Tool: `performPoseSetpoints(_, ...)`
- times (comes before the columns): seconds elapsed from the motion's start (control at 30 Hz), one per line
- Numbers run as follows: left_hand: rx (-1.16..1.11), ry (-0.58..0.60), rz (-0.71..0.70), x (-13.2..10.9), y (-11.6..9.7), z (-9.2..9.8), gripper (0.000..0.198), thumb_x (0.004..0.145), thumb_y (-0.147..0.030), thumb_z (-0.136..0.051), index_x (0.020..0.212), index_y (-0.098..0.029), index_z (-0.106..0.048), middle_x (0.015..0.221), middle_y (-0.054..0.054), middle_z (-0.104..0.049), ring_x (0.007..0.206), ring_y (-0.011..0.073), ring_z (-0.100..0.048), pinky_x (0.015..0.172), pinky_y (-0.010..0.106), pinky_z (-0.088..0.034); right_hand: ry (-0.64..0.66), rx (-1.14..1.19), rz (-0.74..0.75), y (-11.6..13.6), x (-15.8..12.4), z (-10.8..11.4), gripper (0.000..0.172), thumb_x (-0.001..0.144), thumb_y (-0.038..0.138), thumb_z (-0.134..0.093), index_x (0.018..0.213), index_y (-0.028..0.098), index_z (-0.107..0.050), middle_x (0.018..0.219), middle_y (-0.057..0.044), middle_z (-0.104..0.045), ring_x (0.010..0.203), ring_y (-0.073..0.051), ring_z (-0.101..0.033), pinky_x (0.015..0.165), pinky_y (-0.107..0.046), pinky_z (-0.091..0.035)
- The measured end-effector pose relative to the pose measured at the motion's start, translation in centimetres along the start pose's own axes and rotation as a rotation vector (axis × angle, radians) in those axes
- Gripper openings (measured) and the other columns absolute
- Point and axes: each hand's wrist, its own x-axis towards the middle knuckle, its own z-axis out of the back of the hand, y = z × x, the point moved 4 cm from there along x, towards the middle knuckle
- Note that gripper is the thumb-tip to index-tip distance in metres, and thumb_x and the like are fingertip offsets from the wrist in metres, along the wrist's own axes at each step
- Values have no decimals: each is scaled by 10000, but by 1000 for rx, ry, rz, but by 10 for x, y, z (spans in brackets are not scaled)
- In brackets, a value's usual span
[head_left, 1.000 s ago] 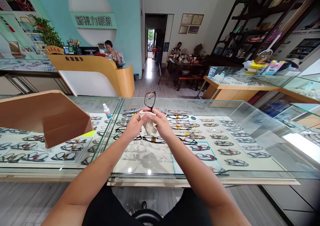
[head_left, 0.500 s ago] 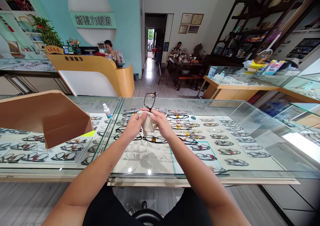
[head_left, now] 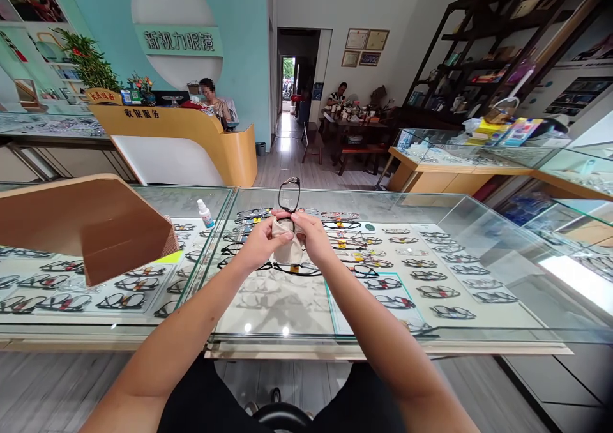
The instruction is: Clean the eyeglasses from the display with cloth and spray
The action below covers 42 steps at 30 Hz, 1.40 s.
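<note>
Two bare hands at work over a glass counter (head_left: 261, 321), side by side, fingertips close together; left hand (head_left: 258, 246) clamped on a pale cloth (head_left: 288, 252), thumb pressing it around the lower part of the glasses (head_left: 290, 194); right hand (head_left: 313, 236) pinched on the same glasses near the bridge, its fingers against the cloth too; glasses are dark-rimmed, turned on end, one lens upright above the fingers, the other mostly covered by cloth and hands; whole lot held between both hands, above the counter top; cloth hangs down below the thumbs; under the glass, rows of frames (head_left: 453, 312), some with yellow or red tags; to the left, a white bottle (head_left: 205, 216) and a big brown board (head_left: 129, 228); farther back, one person (head_left: 219, 106) behind a curved desk (head_left: 242, 155), another (head_left: 338, 96) by a cluttered table (head_left: 352, 122).
</note>
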Motion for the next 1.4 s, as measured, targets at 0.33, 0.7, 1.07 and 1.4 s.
performPoseSetpoints(0.33,164,-156,-168,-12,-14,-4,603,889,-660,-856,1187,-150,-734,1112,105,-802,931,215,-712,855,308,-550,97,116,78,-7,-1,-9,414,921,641,-796,1046,270,-932,1295,-68,-876,1325,-326,-733,1170,-432,-542)
performPoseSetpoints(0.7,-1,-102,-79,-2,-10,-2,573,793,-675,-941,958,-147,-795,866,53,-759,825,201,-632,810,316,-523,33,128,50,-4,-2,-6,433,889,661,-826,1004,257,-930,1157,-79,-893,1125,-315,-786,951,-404,-600)
performPoseSetpoints(1.07,13,-90,-46,-5,-4,-4,591,761,-541,-982,1139,-155,-744,970,61,-772,849,207,-675,804,312,-545,-1,142,-28,-10,-1,-4,465,881,659,-827,1061,241,-924,1024,-68,-869,917,-253,-755,784,-339,-559)
performPoseSetpoints(1.4,-22,-152,-84,-4,-7,-2,682,813,-785,-881,1061,-162,-761,977,58,-774,876,179,-656,814,276,-530,83,-27,128,-1,-6,-10,509,920,745,-784,1070,279,-925,1328,-76,-856,1287,-323,-738,1242,-462,-484)
